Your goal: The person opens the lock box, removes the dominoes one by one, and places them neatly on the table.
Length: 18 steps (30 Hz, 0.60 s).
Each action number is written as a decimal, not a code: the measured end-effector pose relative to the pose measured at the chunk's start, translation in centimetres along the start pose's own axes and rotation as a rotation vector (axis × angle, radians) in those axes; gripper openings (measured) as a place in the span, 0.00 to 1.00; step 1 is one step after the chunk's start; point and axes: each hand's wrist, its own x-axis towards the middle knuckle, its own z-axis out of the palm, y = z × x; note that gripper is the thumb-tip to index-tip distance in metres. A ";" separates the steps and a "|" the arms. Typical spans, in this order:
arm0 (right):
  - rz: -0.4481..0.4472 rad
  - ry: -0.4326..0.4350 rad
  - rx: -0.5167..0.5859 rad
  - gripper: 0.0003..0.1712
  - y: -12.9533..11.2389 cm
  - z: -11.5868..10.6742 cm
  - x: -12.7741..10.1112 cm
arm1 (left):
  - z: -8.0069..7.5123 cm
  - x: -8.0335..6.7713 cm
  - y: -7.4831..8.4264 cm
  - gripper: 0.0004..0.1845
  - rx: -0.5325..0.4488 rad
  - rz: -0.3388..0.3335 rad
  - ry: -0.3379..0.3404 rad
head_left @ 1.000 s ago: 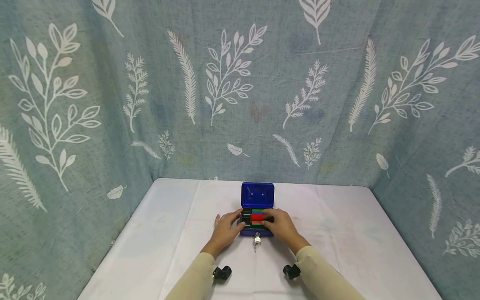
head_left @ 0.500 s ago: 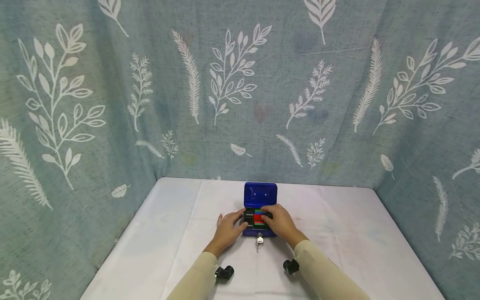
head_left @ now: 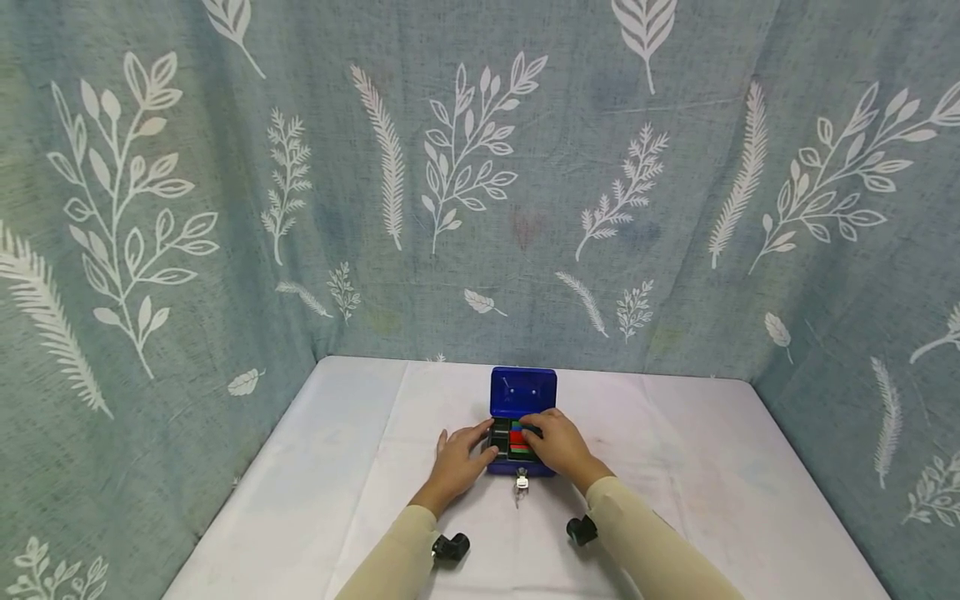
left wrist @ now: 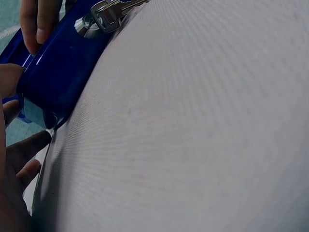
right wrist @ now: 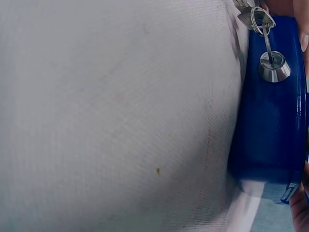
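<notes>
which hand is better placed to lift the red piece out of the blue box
Probably the right hand: its fingers already lie over the coloured pieces inside the open blue box. The left hand rests at the box's left edge, by the black tray, better suited to steadying it.

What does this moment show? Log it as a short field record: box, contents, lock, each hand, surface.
box: blue cash box, lid raised
contents: black tray with red and green items
lock: key in front lock, more keys hanging
left hand: holds the box's left side
right hand: fingers curled over the tray's right part
surface: white cloth-covered table
</notes>
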 end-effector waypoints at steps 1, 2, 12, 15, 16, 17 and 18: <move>-0.002 0.000 -0.005 0.15 0.0 0.0 0.0 | 0.0 0.0 0.0 0.29 -0.001 -0.006 -0.006; -0.003 -0.001 -0.011 0.15 0.0 0.0 0.1 | 0.0 0.0 -0.1 0.29 -0.001 -0.012 -0.013; -0.001 -0.031 -0.043 0.15 -0.2 0.0 0.2 | 0.0 0.0 -0.1 0.29 0.009 -0.011 -0.023; -0.007 -0.030 -0.049 0.15 -0.3 -0.1 0.2 | 0.0 0.0 0.0 0.28 0.009 -0.002 -0.016; -0.008 -0.030 -0.050 0.15 -0.3 -0.1 0.2 | 0.0 0.0 0.0 0.28 0.009 -0.001 -0.016; -0.010 -0.030 -0.052 0.15 -0.3 -0.1 0.2 | -0.1 0.0 0.0 0.28 0.008 -0.002 -0.015; -0.012 -0.030 -0.052 0.14 -0.3 -0.1 0.2 | -0.1 0.1 0.1 0.28 0.008 -0.002 -0.014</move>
